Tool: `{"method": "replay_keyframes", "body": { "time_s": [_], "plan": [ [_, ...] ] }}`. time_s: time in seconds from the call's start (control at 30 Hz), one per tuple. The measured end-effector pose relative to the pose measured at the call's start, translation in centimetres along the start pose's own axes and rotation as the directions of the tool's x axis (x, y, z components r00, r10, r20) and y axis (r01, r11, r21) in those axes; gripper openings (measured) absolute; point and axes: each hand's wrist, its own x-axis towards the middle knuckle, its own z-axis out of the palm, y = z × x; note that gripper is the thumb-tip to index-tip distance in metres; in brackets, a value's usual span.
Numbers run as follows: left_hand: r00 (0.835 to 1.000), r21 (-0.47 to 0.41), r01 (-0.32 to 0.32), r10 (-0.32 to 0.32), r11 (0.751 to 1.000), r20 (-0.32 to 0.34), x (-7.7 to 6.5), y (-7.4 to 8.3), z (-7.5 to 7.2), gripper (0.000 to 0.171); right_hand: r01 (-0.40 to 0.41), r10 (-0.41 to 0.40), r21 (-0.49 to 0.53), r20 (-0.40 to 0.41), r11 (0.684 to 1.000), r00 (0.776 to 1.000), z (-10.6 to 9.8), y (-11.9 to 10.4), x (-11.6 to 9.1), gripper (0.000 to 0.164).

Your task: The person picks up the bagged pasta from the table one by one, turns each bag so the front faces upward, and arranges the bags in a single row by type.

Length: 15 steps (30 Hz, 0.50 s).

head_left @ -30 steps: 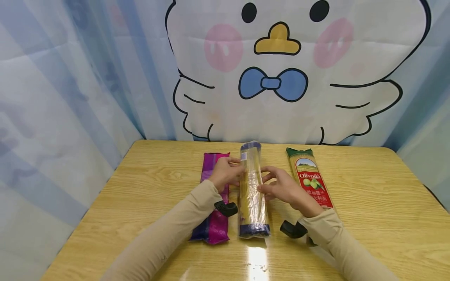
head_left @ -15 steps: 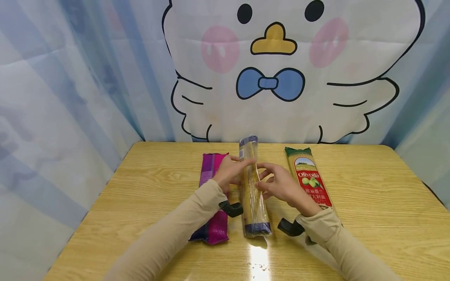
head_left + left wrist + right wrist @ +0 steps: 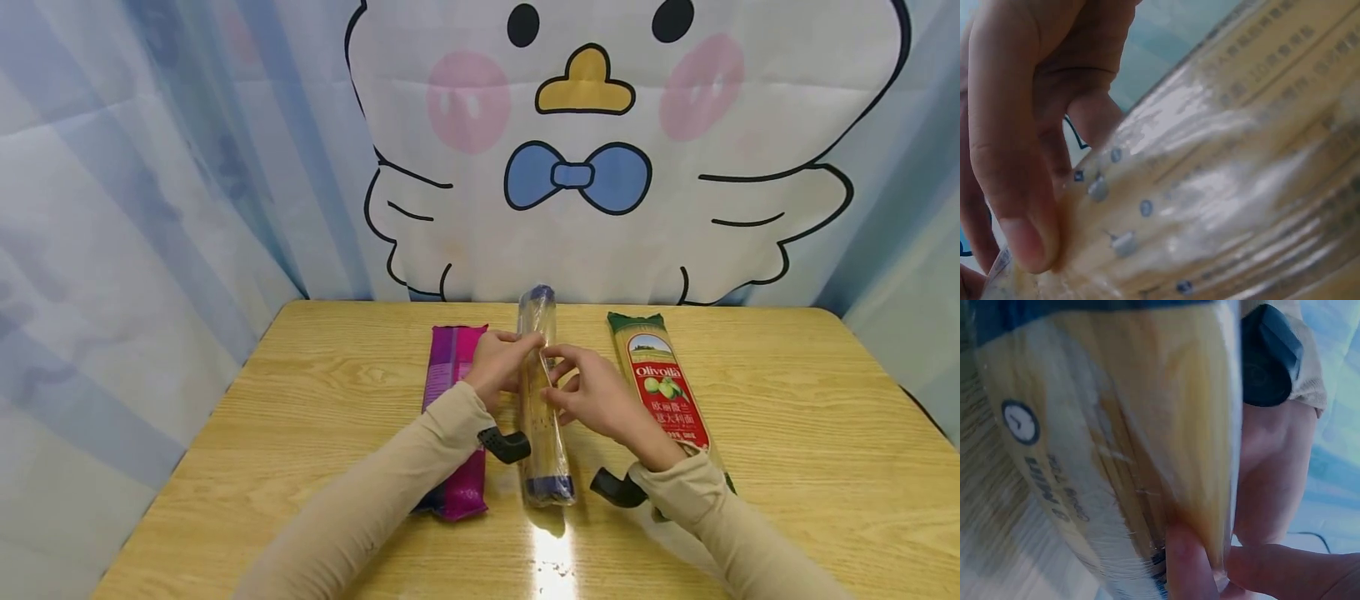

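Observation:
A clear-wrapped packet of spaghetti (image 3: 546,442) with dark blue ends is held slightly tilted at the middle of the table. My left hand (image 3: 501,365) grips its left side, the thumb lying over the top face; in the left wrist view that thumb (image 3: 1029,244) presses the crinkled film. From the other side my right hand (image 3: 600,396) pinches the edge of the packet between thumb and fingers. The right wrist view shows the spaghetti packet (image 3: 1147,394) close up, with a clock mark and "MIN" print. Some fingers are hidden behind it.
Left of the spaghetti packet lies a purple and pink packet (image 3: 467,487), partly under my left forearm. To the right lies a red, green-ended Olivoilà pasta packet (image 3: 663,375), partly behind my right wrist. A printed curtain (image 3: 577,250) hangs behind the wooden table (image 3: 352,367).
The spaghetti packet has been raised and turned a little on its length, its far end moving away. My left thumb has come over its top; my left hand has shifted slightly right.

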Motion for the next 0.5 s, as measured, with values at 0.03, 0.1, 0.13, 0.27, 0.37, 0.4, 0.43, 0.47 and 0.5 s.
{"method": "replay_keyframes", "body": {
  "time_s": [0.03, 0.1, 0.13, 0.27, 0.37, 0.4, 0.43, 0.47, 0.5],
  "plan": [
    [1.0, -0.004, -0.004, 0.004, 1.0, -0.005, 0.0, 0.0, 0.0, 0.057, 0.015, -0.015, -0.014, -0.008, 1.0, 1.0, 0.1, -0.1, 0.0, 0.053],
    [1.0, -0.011, -0.012, 0.012, 1.0, -0.012, 0.0, 0.0, 0.0, 0.054, 0.047, -0.048, -0.037, -0.022, 0.998, 0.999, 0.4, -0.2, -0.1, 0.051],
    [1.0, -0.016, -0.015, 0.015, 1.0, -0.015, 0.0, 0.0, -0.1, 0.052, 0.065, -0.067, -0.046, -0.026, 0.997, 0.997, 0.5, -0.3, -0.1, 0.05],
    [0.999, -0.033, -0.023, 0.022, 0.999, -0.033, 0.0, 0.1, -0.1, 0.05, 0.096, -0.097, -0.045, -0.034, 0.994, 0.995, 0.5, -0.5, -0.1, 0.048],
    [0.999, -0.04, -0.023, 0.021, 0.999, -0.044, 0.0, 0.2, -0.1, 0.051, 0.085, -0.086, -0.034, -0.039, 0.996, 0.996, 0.1, -0.5, -0.1, 0.047],
    [0.999, -0.041, -0.023, 0.021, 0.999, -0.045, 0.0, 0.2, -0.1, 0.052, 0.081, -0.083, -0.042, -0.044, 0.996, 0.996, 0.0, -0.5, -0.1, 0.047],
    [0.999, -0.044, -0.023, 0.021, 0.999, -0.044, 0.0, 0.3, -0.2, 0.052, 0.074, -0.076, -0.047, -0.05, 0.996, 0.996, -0.3, -0.5, -0.1, 0.046],
    [0.999, -0.043, -0.025, 0.023, 0.999, -0.042, 0.0, 0.3, -0.2, 0.053, 0.069, -0.072, -0.057, -0.055, 0.996, 0.996, -0.5, -0.5, -0.2, 0.046],
    [0.999, -0.041, -0.024, 0.023, 0.999, -0.04, 0.0, 0.3, -0.2, 0.053, 0.069, -0.073, -0.067, -0.06, 0.995, 0.996, -0.7, -0.5, -0.2, 0.045]
  ]
}}
